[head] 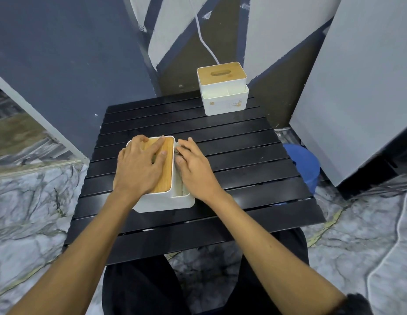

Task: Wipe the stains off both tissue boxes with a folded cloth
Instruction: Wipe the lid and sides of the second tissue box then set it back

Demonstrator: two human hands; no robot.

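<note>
Left hand (139, 164) lies flat, fingers spread, on the near tissue box's (161, 201) smooth bamboo lid (162, 178). Right hand (195, 169), fingers nearly straight, presses a crumpled grey cloth (183, 188) into the narrow side compartment beneath them. The far tissue box (225, 103), white and brown-stained, stands well beyond the fingertips on the black slatted table (243, 155).
</note>
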